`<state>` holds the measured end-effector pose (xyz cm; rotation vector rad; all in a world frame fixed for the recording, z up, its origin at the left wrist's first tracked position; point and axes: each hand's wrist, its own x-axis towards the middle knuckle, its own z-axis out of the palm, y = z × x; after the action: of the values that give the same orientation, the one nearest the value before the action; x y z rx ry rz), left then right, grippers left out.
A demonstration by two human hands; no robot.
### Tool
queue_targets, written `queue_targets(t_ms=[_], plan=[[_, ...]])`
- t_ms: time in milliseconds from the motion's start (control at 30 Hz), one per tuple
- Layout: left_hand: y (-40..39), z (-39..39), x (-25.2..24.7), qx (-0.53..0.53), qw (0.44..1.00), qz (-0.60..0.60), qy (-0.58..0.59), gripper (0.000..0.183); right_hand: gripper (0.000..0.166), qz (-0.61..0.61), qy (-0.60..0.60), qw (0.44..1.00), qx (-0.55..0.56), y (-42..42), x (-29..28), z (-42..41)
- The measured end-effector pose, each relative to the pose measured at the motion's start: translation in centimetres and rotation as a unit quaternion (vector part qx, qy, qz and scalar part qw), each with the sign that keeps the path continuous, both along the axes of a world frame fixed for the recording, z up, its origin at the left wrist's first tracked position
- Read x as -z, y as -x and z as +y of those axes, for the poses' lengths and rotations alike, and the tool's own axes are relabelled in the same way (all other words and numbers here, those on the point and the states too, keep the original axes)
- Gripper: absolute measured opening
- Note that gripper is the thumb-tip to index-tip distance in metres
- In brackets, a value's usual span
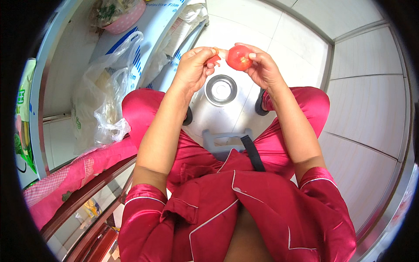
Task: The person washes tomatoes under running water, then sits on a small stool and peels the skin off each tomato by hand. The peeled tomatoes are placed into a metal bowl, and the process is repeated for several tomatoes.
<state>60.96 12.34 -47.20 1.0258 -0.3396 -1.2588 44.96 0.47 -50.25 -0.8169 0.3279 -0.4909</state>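
My right hand [263, 65] holds a round red tomato [239, 58] between thumb and fingers, a pale spot on its side. Just left of it, my left hand [195, 67] pinches a small piece of red peel [213, 60] between thumb and fingertips. The two hands are raised close together but apart. Below them a round metal bowl [221, 90] stands on the tiled floor, between my feet; no contents can be made out in it.
At the left, a shelf unit covered in printed protective film [113, 46] carries a pink dotted basket [126, 21] and clear plastic bags [108, 108]. A grey plastic stool [212, 149] shows between my legs. Pale tiled panels [363, 111] line the right side.
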Motion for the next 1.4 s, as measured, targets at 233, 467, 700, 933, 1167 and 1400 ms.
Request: queue_targets(t_ms=[233, 467, 700, 933, 1167, 1400], plan=[[-1.1, 0.1, 0.9, -0.048, 0.978, 0.201, 0.031, 0.013, 0.057, -0.079, -0.090, 0.993, 0.002, 0.1, 0.9, -0.8], [-2.6, 0.8, 1.1, 0.008, 0.983, 0.172, 0.058, 0.018, 0.056, -0.087, -0.090, 0.992, -0.022, 0.6, 0.0, -1.1], [0.3, 0.4, -0.3, 0.048, 0.982, -0.173, 0.052, 0.008, 0.039, 0.003, 0.004, 0.997, -0.074, 0.7, 0.6, -0.7], [1.0, 0.5, 0.3, 0.083, 0.873, -0.480, 0.006, 0.021, 0.031, 0.170, 0.098, 0.975, -0.108, 0.4, 0.9, -0.1], [1.4, 0.7, -0.2, 0.116, 0.749, -0.653, -0.004, 0.019, 0.026, 0.278, 0.171, 0.938, -0.112, 0.1, 0.8, 0.4], [2.0, 0.1, 0.5, 0.108, 0.690, -0.715, 0.038, 0.014, 0.027, 0.308, 0.176, 0.931, -0.087, 0.1, 0.3, 1.0]])
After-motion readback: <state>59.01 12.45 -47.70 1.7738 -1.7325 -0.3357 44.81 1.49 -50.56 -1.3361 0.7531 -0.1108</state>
